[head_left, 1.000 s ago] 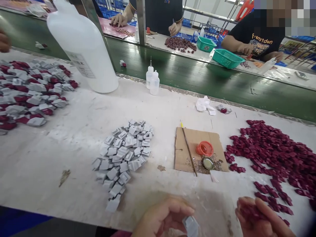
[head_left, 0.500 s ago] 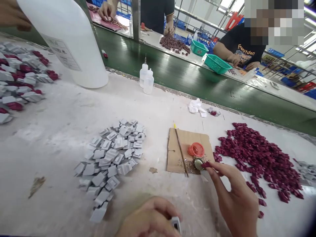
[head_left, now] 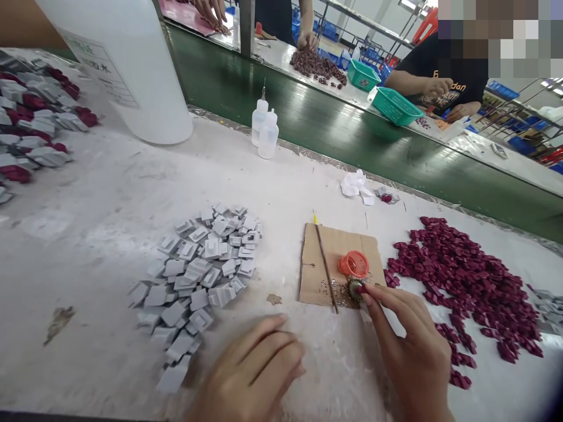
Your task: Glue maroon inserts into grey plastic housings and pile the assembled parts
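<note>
My right hand pinches a small maroon plastic piece between thumb and fingertips, against a small metal bottle cap. The cap lies on a cardboard square, just in front of a red plastic cup. A thin brown stick with a yellow end crosses the cardboard's left side. Low in the view, my left hand is closed with its back up and fingers curled; what is under them is hidden. Left of it spreads a pile of grey plastic pieces.
Maroon pieces are heaped at the right. A big white bottle stands at the back left beside mixed grey and maroon parts. Two small dropper bottles and crumpled tissue lie near the green conveyor. Co-workers sit beyond.
My left hand has turned and moved up-left; the grey plastic piece that showed in it is now out of sight. My right hand has brought the maroon piece onto the cap.
</note>
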Tool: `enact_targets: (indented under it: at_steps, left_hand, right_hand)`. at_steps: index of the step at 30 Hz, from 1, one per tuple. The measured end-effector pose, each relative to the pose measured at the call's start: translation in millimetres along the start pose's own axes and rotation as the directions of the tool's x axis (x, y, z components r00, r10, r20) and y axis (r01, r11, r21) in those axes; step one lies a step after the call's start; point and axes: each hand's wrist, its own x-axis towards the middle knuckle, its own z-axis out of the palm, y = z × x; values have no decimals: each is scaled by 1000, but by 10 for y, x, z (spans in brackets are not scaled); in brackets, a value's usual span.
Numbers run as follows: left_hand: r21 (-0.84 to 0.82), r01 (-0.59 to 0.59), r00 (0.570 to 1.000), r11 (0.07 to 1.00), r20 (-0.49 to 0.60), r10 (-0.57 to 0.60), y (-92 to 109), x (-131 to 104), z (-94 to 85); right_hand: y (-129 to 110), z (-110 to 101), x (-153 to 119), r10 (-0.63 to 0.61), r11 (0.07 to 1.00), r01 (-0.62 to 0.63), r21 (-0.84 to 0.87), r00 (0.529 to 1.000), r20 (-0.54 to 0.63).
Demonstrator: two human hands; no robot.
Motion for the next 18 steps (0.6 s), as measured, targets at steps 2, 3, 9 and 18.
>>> enact_targets:
  at_steps: [2, 3, 9, 18]
  left_hand:
    - [34, 6, 1000, 999, 26, -7, -35, -10, -37]
    - [49, 13, 999, 999, 40, -15, -54, -17, -50]
    - [-1, 22, 994, 1000, 107, -21, -101, 9, -69]
    - [113, -113, 992, 987, 69, 106, 31, 89, 62]
  right_hand:
    - [-7, 0, 4, -3, 1000, 3, -5, 1000, -7]
    - [-11, -4, 6, -4, 1000, 4, -5, 1000, -13]
    - [-22, -33, -8, -5, 1000, 5, -10, 1000, -19]
    - [-31, -35, -22, 22, 1000, -22, -7, 999, -45]
